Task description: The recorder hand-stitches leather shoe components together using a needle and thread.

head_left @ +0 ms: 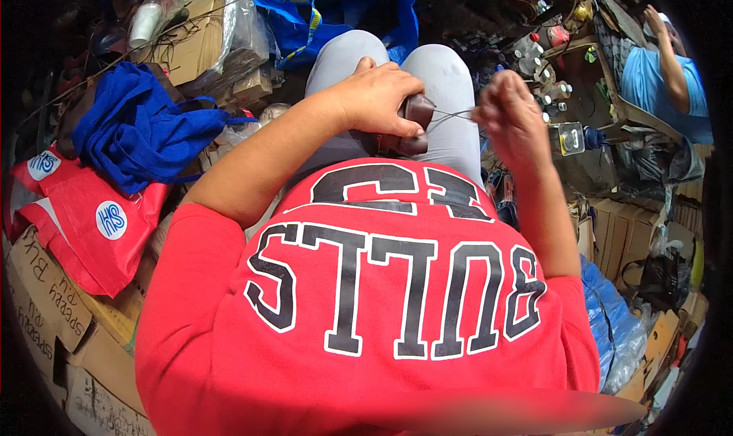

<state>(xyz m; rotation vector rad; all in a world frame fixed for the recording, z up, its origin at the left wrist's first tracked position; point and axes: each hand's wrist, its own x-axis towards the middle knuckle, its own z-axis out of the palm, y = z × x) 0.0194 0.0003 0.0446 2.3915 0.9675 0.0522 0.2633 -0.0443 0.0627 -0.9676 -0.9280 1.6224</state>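
Note:
Across my lap, my left hand (379, 98) is wrapped over a dark brown leather piece (418, 109), perhaps a shoe; most of it is hidden under the palm and against my legs. Two strands of dark thread (450, 114) run taut from the leather toward the right. They end at my right hand (510, 109), which is raised beside my right knee, its fingers curled closed and slightly blurred. A small dark blue tip (500, 68) shows just above those fingers; I cannot make out what it is.
Left lie a blue cloth bag (137, 127), a red bag (92, 237) and cardboard boxes (46, 306). A blue sack (336, 12) stands beyond my knees. To the right are plastic bottles (566, 138), stacked cardboard (622, 226) and a person in a light blue shirt (657, 85).

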